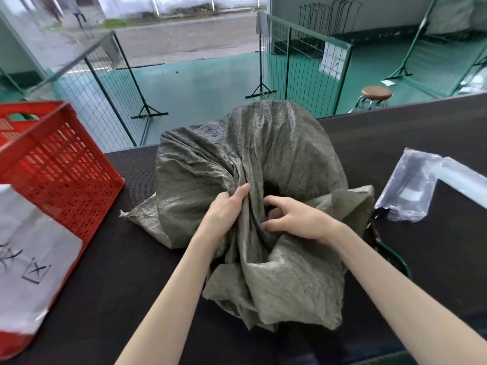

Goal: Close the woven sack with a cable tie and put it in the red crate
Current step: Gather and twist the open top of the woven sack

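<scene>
A grey-green woven sack lies bulging on the dark table, its loose mouth bunched toward me. My left hand grips a gathered fold of the sack's neck. To its right my right hand pinches the cloth at the dark opening, fingers curled into the fabric. The red crate stands at the left of the table, its perforated side facing the sack. No cable tie shows in the head view.
A white paper sheet with handwritten marks hangs on the crate's near side. A clear plastic bag lies at the right of the table. Beyond the table edge are green wire fence panels and a round stool on a green floor.
</scene>
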Motion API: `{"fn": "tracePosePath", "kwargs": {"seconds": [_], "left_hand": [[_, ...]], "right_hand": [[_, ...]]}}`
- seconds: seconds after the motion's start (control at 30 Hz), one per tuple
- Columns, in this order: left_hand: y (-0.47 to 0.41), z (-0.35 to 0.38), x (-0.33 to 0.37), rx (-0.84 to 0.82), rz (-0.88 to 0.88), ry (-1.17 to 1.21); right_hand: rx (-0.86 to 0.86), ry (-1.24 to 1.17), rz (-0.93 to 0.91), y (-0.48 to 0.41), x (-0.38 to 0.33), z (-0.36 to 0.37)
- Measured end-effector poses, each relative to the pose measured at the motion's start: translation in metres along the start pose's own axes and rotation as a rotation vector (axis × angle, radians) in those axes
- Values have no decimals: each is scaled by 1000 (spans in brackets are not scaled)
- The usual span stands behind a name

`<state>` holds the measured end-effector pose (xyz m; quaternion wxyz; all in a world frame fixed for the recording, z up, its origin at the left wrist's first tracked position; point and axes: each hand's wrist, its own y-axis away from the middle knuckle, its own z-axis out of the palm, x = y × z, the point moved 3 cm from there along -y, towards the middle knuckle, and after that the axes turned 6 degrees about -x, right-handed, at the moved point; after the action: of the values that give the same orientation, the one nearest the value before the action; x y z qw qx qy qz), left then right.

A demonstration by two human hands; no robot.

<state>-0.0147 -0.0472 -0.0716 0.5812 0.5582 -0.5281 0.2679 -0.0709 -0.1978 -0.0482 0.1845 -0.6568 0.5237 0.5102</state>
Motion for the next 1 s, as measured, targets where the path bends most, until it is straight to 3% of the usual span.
{"fn": "tracePosePath", "kwargs": {"seconds": [0.17, 0.33, 0.47, 0.53, 0.63, 0.7, 0.9, 1.0], "left_hand": [[-6, 13, 9, -190, -164, 181], [-14, 9, 4, 3, -159, 272], [-13, 12, 3, 100, -98, 296], [-17, 9, 5, 99, -93, 253], [-18, 3, 6, 30, -81, 293], [-15, 3, 7, -24, -86, 352], [-13, -1, 7, -160, -106, 297], [-9, 10, 9, -288, -96, 340]], "right_hand": [[81, 140, -123, 7, -15, 23], [40, 199, -52, 17, -14, 20], [454, 208, -18, 20, -10, -8], [536, 287, 50, 15, -1, -21], [307, 325, 253, 6, 21, -22], [196, 232, 277, 3, 31, -11], [283, -36, -1, 7, 16, 19], [144, -74, -198, 20, -13, 36]]}}
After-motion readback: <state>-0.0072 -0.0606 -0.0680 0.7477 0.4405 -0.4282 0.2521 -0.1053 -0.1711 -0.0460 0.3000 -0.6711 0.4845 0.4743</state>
